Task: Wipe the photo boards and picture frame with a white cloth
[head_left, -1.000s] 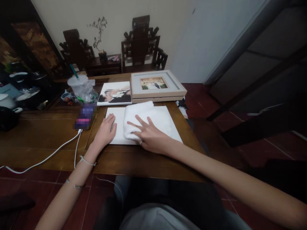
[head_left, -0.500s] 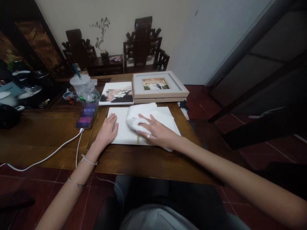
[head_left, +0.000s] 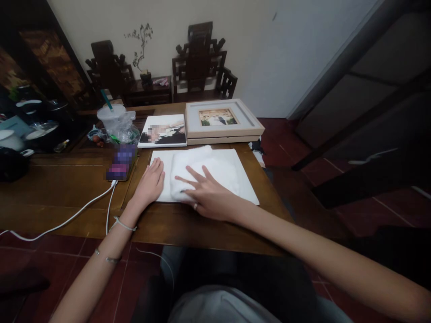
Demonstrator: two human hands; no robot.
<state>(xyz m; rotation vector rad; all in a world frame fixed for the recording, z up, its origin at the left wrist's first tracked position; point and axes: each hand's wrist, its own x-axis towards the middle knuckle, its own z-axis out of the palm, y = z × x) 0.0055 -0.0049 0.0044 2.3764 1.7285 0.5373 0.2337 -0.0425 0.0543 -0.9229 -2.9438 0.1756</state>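
Observation:
A white board or canvas panel [head_left: 247, 179] lies flat on the wooden table in front of me. My left hand [head_left: 154, 180] rests on its left edge, fingers stretched out and holding nothing. On top of the panel is a bunched white cloth [head_left: 218, 166], covering much of its middle. My right hand [head_left: 204, 190] presses down on the cloth near the panel's front edge with its fingers spread. A ring shows on this hand. Part of the cloth is hidden under the palm.
Behind the panel lie a photo print [head_left: 163, 131] and a wooden picture frame [head_left: 224, 121]. A phone [head_left: 121, 162] with a white charging cable [head_left: 79, 207] is at the left. A plastic cup [head_left: 111, 117] stands beyond it. Dark carved chairs [head_left: 199, 63] stand at the wall.
My right hand has slid the cloth toward me and a little left, and its fingers have spread wider. My left hand stays in place on the panel.

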